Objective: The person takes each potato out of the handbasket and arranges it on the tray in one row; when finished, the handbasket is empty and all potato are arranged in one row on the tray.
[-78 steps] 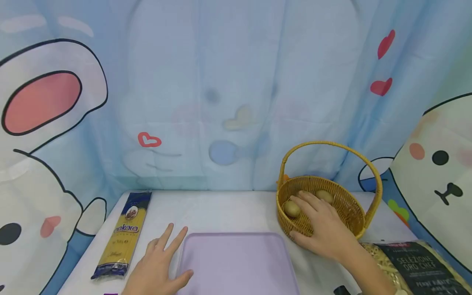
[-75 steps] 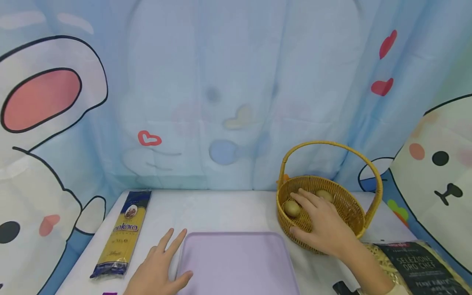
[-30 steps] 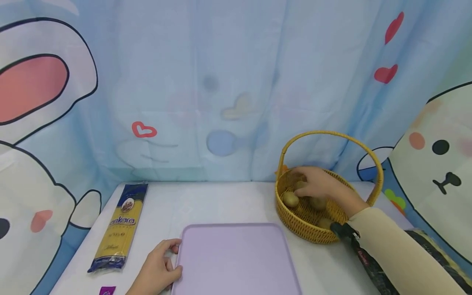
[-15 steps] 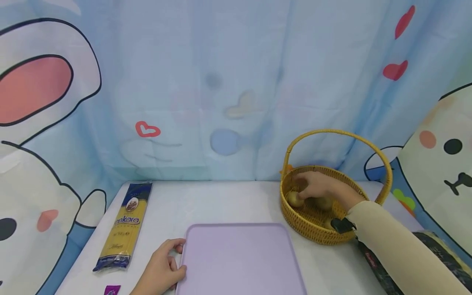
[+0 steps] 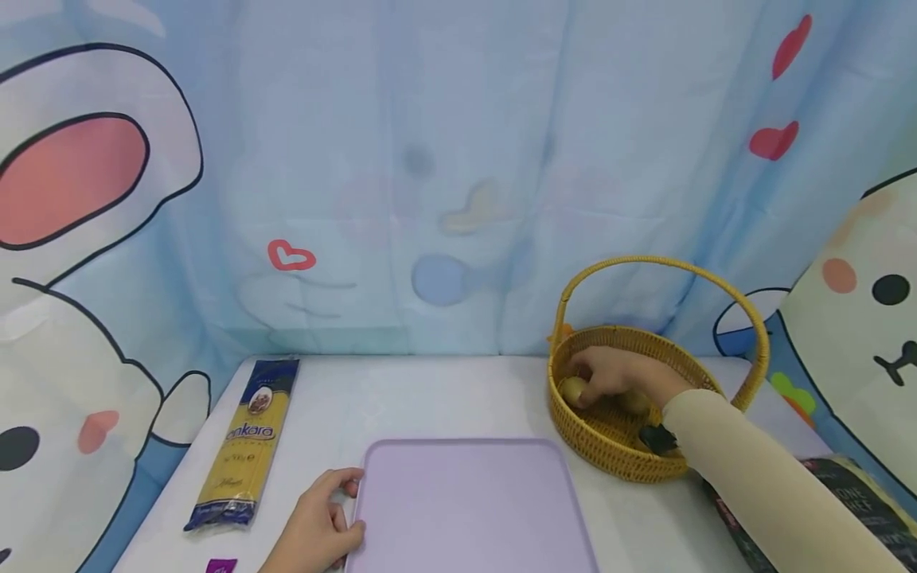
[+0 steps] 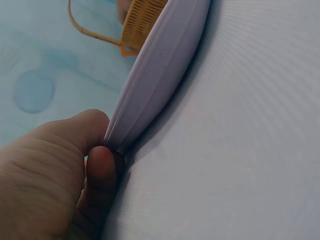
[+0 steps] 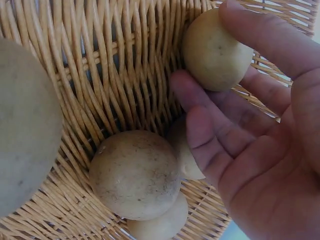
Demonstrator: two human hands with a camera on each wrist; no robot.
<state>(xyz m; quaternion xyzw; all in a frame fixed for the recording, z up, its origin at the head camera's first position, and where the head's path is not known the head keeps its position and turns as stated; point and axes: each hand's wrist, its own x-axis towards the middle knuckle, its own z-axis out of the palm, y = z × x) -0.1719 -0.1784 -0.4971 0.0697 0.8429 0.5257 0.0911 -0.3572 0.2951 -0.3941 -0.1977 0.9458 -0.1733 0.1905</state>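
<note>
A wicker basket [image 5: 609, 461] with a tall arched handle stands at the right, holding several potatoes [image 7: 135, 175]. My right hand [image 5: 616, 372] reaches down inside it. Thumb and curled fingers grip one small round potato [image 7: 216, 52] by the basket wall, as the right wrist view shows. At the front, my left hand [image 5: 318, 517] pinches the left edge of a pale purple tray [image 5: 473, 501]. Its thumb and fingers meet at the tray's rim [image 6: 145, 80] in the left wrist view. The nearer part of the tray is cut off by the head view's lower edge.
A yellow and blue pasta packet [image 5: 243, 446] lies at the left of the white table [image 5: 430, 390]. A small purple packet [image 5: 221, 566] shows at the front edge. A black-labelled pasta bag [image 5: 860, 493] lies at the right, partly behind the sleeve. A printed curtain [image 5: 458, 159] hangs behind.
My left hand has gone from spread fingers to pinching the tray's edge. My right hand has reached deeper into the basket, first to its back, then onto the potato at its left.
</note>
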